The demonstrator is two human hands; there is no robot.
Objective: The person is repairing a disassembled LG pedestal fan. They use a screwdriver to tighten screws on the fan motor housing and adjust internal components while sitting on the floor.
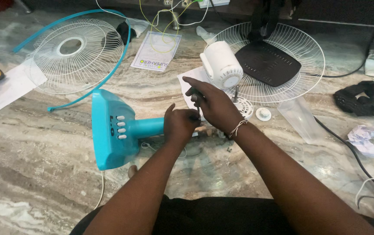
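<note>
A turquoise fan base [108, 130] with a row of white buttons lies on its side on the marble floor, its neck pointing right. My left hand [179, 125] is closed around the end of that neck. My right hand [213, 104] grips a dark-handled screwdriver [195, 94], its tip pointing down at the neck joint beside my left hand. Just beyond my hands sits the white fan motor housing [221, 64], resting against a white wire grill [283, 65].
A second white grill [76, 54] with a turquoise rim ring lies far left. A black fan blade [267, 63] rests on the right grill. Papers, a booklet [156, 50], a white cap [263, 114], a clear plastic piece [300, 119], black gloves [359, 99] and cables lie around.
</note>
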